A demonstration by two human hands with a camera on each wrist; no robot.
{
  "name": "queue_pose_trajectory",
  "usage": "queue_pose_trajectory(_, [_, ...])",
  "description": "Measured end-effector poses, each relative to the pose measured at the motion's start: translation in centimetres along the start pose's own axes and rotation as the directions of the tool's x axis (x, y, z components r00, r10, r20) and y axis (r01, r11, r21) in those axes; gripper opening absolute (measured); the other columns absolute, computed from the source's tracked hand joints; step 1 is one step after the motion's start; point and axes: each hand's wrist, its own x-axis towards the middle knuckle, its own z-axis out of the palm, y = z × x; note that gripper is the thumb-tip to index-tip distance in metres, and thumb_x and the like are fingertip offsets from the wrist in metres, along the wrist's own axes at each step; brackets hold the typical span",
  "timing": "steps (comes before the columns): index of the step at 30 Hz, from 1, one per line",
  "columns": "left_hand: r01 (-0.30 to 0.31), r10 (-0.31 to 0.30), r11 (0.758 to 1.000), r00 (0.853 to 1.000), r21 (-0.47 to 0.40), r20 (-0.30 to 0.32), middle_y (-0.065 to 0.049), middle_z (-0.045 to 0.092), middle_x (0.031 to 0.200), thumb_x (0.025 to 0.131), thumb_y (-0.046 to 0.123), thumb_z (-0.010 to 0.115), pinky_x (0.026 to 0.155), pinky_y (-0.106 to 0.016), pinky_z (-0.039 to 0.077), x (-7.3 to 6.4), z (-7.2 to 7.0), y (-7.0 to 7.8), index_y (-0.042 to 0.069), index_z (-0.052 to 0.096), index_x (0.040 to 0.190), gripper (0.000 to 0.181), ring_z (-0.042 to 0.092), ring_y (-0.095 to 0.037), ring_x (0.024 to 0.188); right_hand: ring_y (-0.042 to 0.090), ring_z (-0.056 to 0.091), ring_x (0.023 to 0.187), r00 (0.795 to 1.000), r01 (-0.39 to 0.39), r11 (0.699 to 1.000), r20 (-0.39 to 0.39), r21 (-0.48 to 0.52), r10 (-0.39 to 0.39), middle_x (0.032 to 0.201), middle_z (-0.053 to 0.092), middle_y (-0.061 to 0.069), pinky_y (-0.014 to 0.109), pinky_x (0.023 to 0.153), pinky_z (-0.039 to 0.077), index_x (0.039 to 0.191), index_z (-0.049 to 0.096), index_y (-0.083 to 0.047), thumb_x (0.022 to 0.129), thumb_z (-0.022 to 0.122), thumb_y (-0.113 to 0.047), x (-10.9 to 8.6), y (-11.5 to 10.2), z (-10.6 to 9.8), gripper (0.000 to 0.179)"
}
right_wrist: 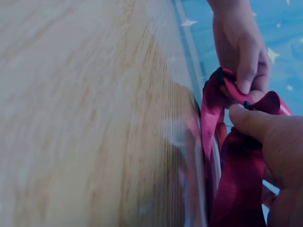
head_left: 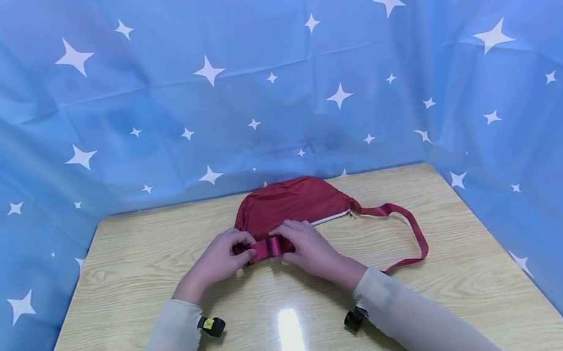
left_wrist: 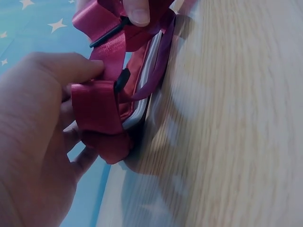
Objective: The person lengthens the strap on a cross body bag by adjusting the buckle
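A dark red waist bag (head_left: 286, 204) lies at the back middle of the table, a white zipper (head_left: 330, 217) along its front edge. In front of it, my left hand (head_left: 217, 259) pinches the bag's red strap (head_left: 259, 250) between thumb and fingers. My right hand (head_left: 309, 250) grips the same strap a little to the right, its thumb at a black slider (left_wrist: 110, 33). A second black buckle piece (left_wrist: 122, 80) sits on the strap by the left hand. Looped webbing (right_wrist: 239, 184) hangs below the right hand in the right wrist view.
The rest of the strap (head_left: 418, 233) curves in a loop on the table right of the bag, passing behind the right forearm. The wooden table (head_left: 157, 233) meets a blue star-printed curtain (head_left: 267, 91) at the back and sides. Light glares on the table's front.
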Motion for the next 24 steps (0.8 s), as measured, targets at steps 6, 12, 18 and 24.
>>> queue_pose_trajectory(6, [-0.037, 0.037, 0.999, 0.999, 0.036, -0.003, 0.007, 0.066, 0.100, 0.108, 0.020, 0.075, 0.091, -0.042, 0.053, 0.5, 0.3, 0.0, 0.026, 0.073, 0.097, 0.013, 0.062, -0.015, 0.097, 0.022, 0.066, 0.119, 1.000, 0.008, 1.000, 0.002, 0.004, -0.008, 0.124, 0.072, 0.001, 0.043, 0.096, 0.050, 0.139, 0.070, -0.014, 0.090, 0.094, -0.014, 0.0, 0.1, 0.1, 0.055])
queue_pose_trajectory(12, [-0.046, 0.046, 0.999, 0.999, 0.021, -0.002, 0.007, 0.067, 0.100, 0.108, 0.020, 0.075, 0.092, -0.042, 0.053, 0.8, 0.6, 0.4, 0.026, 0.073, 0.097, 0.012, 0.062, -0.015, 0.098, 0.022, 0.066, 0.118, 1.000, 0.010, 1.000, 0.003, 0.011, -0.010, 0.123, 0.072, 0.001, 0.043, 0.095, 0.050, 0.137, 0.071, -0.014, 0.090, 0.095, -0.014, 0.1, 0.0, 0.2, 0.052])
queue_pose_trajectory(18, [-0.038, 0.038, 0.999, 0.999, 0.020, -0.002, 0.007, 0.067, 0.098, 0.108, 0.019, 0.074, 0.088, -0.040, 0.052, 1.1, 0.9, 0.6, 0.023, 0.073, 0.098, 0.011, 0.061, -0.016, 0.096, 0.023, 0.067, 0.116, 1.000, 0.015, 1.000, -0.004, 0.017, -0.015, 0.121, 0.072, 0.002, 0.045, 0.097, 0.050, 0.134, 0.071, -0.013, 0.089, 0.096, -0.016, 0.2, -0.3, 0.4, 0.051])
queue_pose_trajectory(24, [0.004, -0.004, 1.000, 1.000, 0.020, -0.012, 0.004, 0.070, 0.110, 0.103, 0.020, 0.081, 0.094, -0.043, 0.055, 0.8, 1.2, 1.3, 0.017, 0.074, 0.119, 0.017, 0.063, -0.017, 0.104, 0.021, 0.067, 0.112, 1.000, 0.012, 1.000, -0.005, 0.008, -0.012, 0.117, 0.073, 0.001, 0.044, 0.094, 0.050, 0.128, 0.071, -0.014, 0.090, 0.096, -0.020, 0.3, -0.4, 0.4, 0.046])
